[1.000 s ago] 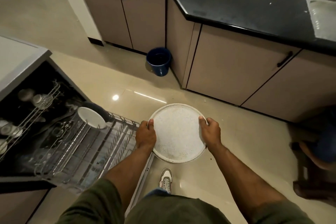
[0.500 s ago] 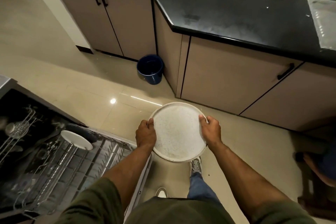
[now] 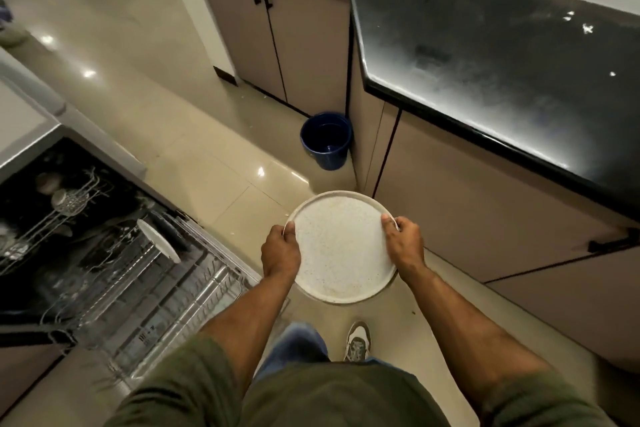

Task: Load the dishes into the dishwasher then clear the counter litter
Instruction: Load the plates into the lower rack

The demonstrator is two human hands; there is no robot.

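Note:
A round white speckled plate (image 3: 341,246) is held level over the floor, between the dishwasher and the counter. My left hand (image 3: 280,251) grips its left rim and my right hand (image 3: 403,244) grips its right rim. The open dishwasher's pulled-out lower rack (image 3: 138,288) is at the lower left. A white plate (image 3: 158,241) stands on edge in that rack. Utensils lie on the upper rack (image 3: 65,199) inside the machine.
A blue bucket (image 3: 326,140) stands on the floor against the cabinet corner. The black countertop (image 3: 485,55) runs along the right, with small white scraps (image 3: 587,28) on it. Beige cabinets (image 3: 294,45) sit below. My shoe (image 3: 356,341) is on the tiled floor.
The view has swung left and back, bringing more of the dishwasher and floor into sight. Both hands keep the same hold on the plate, which stays in front of me.

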